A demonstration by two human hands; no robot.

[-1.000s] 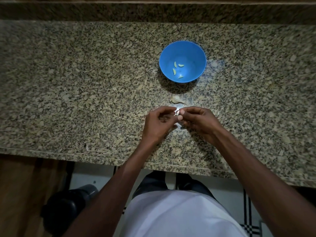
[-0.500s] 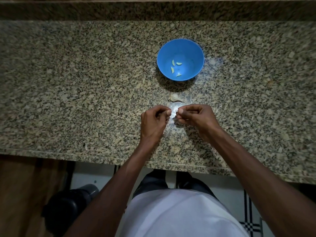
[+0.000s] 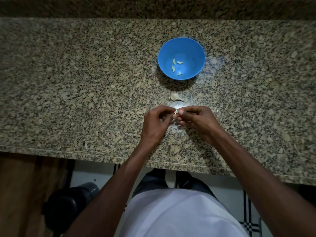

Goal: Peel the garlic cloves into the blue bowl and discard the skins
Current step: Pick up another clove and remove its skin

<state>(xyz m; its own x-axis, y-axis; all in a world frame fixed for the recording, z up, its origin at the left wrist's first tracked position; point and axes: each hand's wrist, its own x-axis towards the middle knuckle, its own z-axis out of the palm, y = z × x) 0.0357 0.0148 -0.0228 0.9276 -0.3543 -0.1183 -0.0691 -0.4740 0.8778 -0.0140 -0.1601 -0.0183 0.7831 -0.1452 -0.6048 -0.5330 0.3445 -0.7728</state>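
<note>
A blue bowl (image 3: 193,48) stands on the granite counter and holds several peeled pale cloves (image 3: 173,68). Just in front of it lies the rest of a garlic bulb (image 3: 175,97) in its papery skin. Nearer to me, my left hand (image 3: 156,124) and my right hand (image 3: 199,121) meet fingertip to fingertip. Between them they pinch a small white garlic clove (image 3: 176,110), mostly hidden by the fingers. A scrap of skin (image 3: 216,111) lies on the counter right of my right hand.
The granite counter (image 3: 77,82) runs wide to both sides, with a raised backsplash at the far edge. Below its front edge a dark round bin (image 3: 68,206) stands on the floor at the left.
The fingertips of both hands have come back together on the clove after parting slightly. The bowl and bulb have not moved.
</note>
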